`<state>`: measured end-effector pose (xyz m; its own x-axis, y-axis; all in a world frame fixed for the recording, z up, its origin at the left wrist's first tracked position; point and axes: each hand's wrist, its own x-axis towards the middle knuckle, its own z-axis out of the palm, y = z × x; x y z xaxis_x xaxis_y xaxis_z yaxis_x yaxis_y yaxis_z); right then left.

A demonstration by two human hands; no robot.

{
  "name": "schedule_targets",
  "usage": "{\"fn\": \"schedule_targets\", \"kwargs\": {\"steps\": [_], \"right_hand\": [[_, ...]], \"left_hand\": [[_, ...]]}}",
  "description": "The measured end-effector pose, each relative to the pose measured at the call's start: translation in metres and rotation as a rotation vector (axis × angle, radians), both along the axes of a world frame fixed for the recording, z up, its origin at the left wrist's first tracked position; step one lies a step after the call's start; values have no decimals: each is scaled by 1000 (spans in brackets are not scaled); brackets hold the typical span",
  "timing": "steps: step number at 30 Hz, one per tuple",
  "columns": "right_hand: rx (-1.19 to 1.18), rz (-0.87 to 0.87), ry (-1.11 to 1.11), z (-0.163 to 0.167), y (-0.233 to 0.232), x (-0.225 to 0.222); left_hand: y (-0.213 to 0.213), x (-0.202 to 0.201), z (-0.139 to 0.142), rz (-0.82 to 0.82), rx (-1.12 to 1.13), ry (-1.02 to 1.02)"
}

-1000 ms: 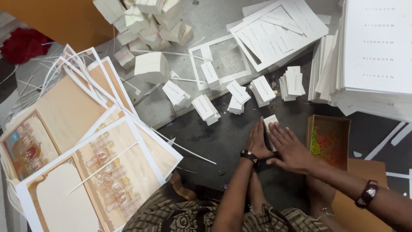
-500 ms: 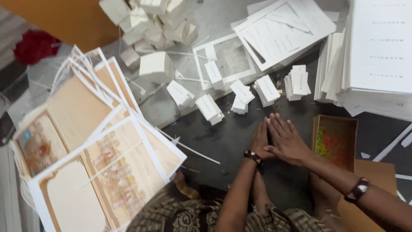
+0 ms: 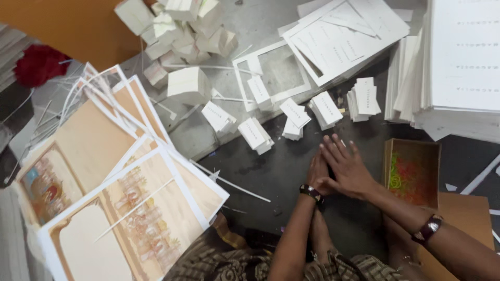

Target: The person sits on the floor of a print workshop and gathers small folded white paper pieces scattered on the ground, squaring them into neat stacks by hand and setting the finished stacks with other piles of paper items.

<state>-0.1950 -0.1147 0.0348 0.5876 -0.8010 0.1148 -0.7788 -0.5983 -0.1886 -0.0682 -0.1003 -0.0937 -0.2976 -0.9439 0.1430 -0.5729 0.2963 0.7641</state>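
Head view, looking down on a dark floor [image 3: 271, 171]. Left hand [image 3: 317, 174] and right hand [image 3: 346, 166] pressed together low on the floor, right laid flat over left, fingers [image 3: 333, 148] stretched and slightly spread, palm down. Nothing visible between or under them; whether a card is pinned beneath cannot be told. Placed, by the look of it, as if squaring or flattening something against the floor. Watch [image 3: 311, 191] on the left wrist, bangle [image 3: 428, 229] on the right. Nearest to the fingertips: small card stacks [image 3: 294, 114], a row of them just ahead, near but not touching, more fanned at [image 3: 364, 96] and [image 3: 254, 134]. Just right of the hands, an open brown box [image 3: 411, 171] with green and orange bits inside, apart from the right wrist. Farther up, a white paper frame [image 3: 273, 70] and punched sheets [image 3: 344, 36], then a tall white stack [image 3: 463, 62] at the right edge. Heap of white blocks [image 3: 177, 31] top centre. Large printed boards [image 3: 114, 192] fanned out at left, well apart from both hands, thin white strips [image 3: 234, 184] lying loose between. Red cloth [image 3: 39, 65] at far left.
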Motion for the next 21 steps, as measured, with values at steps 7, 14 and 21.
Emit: {"fn": "schedule_targets", "kwargs": {"steps": [7,14,21], "right_hand": [[220,58,-183,-33,-20,-27],[898,-109,-869,-14,-52,-57],[834,-237,-844,-12,-41,-59]], "left_hand": [[-6,4,42,13,-32,30],[6,18,121,57,62,-446],[-1,12,126,26,192,-921]]}}
